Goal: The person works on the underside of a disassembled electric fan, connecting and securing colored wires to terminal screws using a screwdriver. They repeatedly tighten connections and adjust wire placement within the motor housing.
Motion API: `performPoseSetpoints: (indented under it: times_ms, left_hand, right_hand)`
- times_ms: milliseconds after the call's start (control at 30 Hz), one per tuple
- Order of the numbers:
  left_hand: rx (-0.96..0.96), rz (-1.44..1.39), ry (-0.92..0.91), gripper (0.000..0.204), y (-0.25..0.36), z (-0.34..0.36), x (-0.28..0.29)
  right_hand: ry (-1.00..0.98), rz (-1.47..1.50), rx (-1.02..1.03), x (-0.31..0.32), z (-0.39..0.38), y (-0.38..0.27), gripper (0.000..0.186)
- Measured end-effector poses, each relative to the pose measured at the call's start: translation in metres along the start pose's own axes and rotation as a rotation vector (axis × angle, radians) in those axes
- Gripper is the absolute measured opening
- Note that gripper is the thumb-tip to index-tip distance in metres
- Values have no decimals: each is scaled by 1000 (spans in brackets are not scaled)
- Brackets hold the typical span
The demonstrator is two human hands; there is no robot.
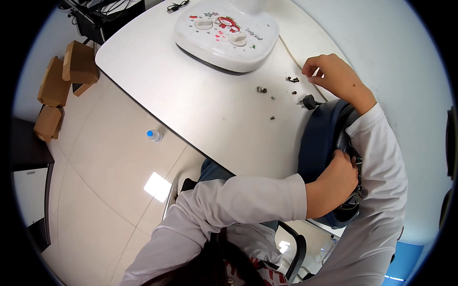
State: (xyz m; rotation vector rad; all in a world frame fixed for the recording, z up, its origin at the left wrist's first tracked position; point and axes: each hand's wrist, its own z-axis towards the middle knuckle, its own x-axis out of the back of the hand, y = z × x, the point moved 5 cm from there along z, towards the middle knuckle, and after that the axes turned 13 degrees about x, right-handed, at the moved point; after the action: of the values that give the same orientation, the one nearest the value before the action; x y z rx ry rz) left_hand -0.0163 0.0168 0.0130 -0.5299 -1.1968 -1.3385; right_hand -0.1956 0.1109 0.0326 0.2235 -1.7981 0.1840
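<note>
An opened dark blue housing (315, 138) stands on the right side of the table, with wires and dark parts showing inside. My left hand (336, 178) reaches over its near wall, its fingers curled by a grey inner part; whatever they hold is hidden. My right arm passes along the housing's right side. Beyond it my right hand (336, 76) hovers over the table, fingers loosely bent with a gap to the thumb and nothing visible between them. Close to those fingertips lie small dark screws (292, 79). A black plug (309, 102) rests against the housing's far end.
A white appliance base (226, 35) with two knobs stands at the far side, its pale cord (291, 55) running right. Small metal pieces (261, 89) lie mid-table. A coiled black cable (177, 6) is far left. Cardboard boxes (80, 62) and a bottle (154, 136) stand on the floor.
</note>
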Motion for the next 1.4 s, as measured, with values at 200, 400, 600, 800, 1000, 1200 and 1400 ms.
performPoseSetpoints:
  times_ms: [200,400,600,800,1000,1200,1400]
  left_hand:
    - [-50,10,-56,38,0,3,1]
    - [-45,-62,-36,34,-4,4,-1]
    - [-1,-90,38,34,-5,2,-5]
    - [-19,-128,-23,27,-9,3,-1]
    - [17,-144,-18,23,-7,4,-4]
    - [3,-165,-59,22,-7,5,-6]
    - [11,-169,-49,22,-10,5,-3]
  right_hand:
    - [-68,18,-84,-13,8,-2,8]
    - [-112,98,-95,-22,13,9,7]
    - [-86,92,-82,-18,17,5,5]
    - [-170,165,-87,-23,18,-2,5]
    - [-163,148,-27,-28,16,0,7]
    - [-267,102,-99,-28,16,-7,11]
    - [-257,151,-87,-32,15,-2,12]
